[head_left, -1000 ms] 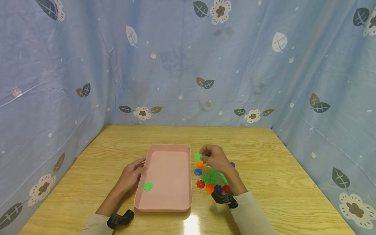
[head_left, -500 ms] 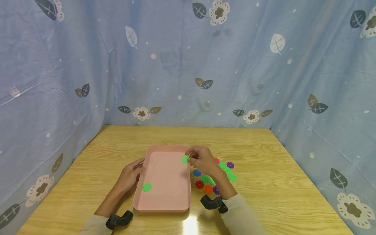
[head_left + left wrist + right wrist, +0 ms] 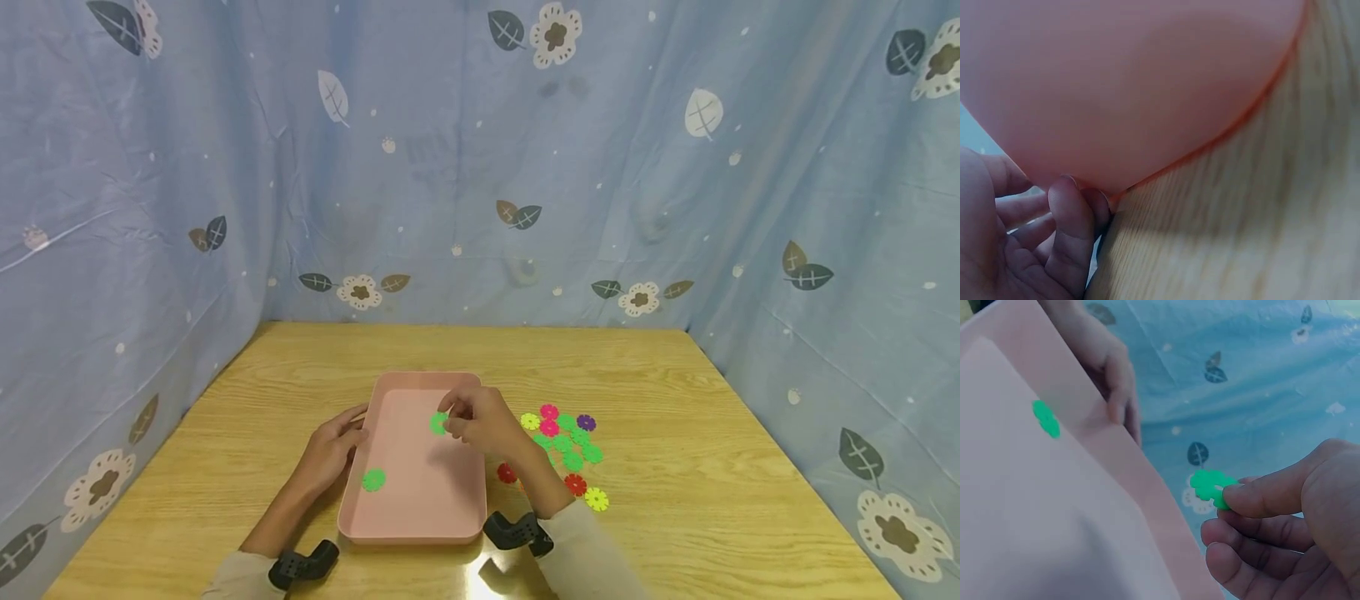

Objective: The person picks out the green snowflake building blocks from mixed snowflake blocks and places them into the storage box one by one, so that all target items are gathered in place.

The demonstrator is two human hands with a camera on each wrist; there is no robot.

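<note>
Green and notched, one disc [image 3: 438, 423] is pinched by the right hand [image 3: 486, 421] over the pink tray [image 3: 416, 504] — a carry, it seems, calling next for lowering and release — while the left hand [image 3: 328, 452] (fingers relaxed) touches the tray's side.

Materials and Surface Finish

Tray [image 3: 420, 504]: plastic in appearance, smooth, low sheen. Discs [image 3: 592, 453], loose and held: plastic in appearance, smooth, matt. Surface [image 3: 720, 467]: wood-grained, smooth, glossy, with 1 bright reflection. Curtain [image 3: 420, 183]: printed cloth, soft folds and creases, matt. Wrist units [image 3: 288, 568], 2: black, apparently plastic, matt. Sleeves [image 3: 588, 562]: matt cloth.
</note>
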